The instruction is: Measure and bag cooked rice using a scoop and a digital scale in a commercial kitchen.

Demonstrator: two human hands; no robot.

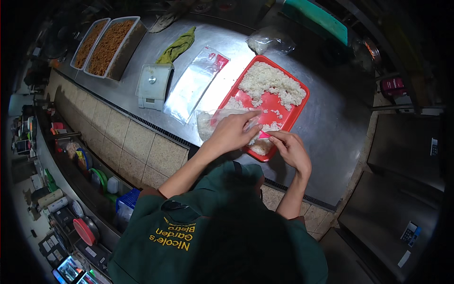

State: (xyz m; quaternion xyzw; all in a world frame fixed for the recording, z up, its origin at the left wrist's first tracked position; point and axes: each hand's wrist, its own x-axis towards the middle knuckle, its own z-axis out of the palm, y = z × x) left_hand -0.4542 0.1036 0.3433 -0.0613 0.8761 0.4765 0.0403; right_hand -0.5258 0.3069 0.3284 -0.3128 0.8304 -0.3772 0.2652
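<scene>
My left hand (230,133) lies over a clear plastic bag (227,114), with its index finger and thumb apart and plastic film between them. Whether its hidden fingers grip the bag, I cannot tell. White contents show in the bag's lower end (205,124), which rests at the tray's left side. Between thumb and fingers, my right hand (292,151) pinches a small bright pink piece (264,135), partly hidden. Both hands are above the near end of a red plastic tray (296,119). Cooked white rice (266,78) is heaped at the tray's far end, with loose grains nearer.
Left of the tray on the steel table (319,142) lie flat clear plastic bags (195,87) and a digital scale (153,85). Beyond are a green cloth (177,46) and two tubs of brown crumbly food (111,46). A filled clear bag (269,42) sits behind the tray.
</scene>
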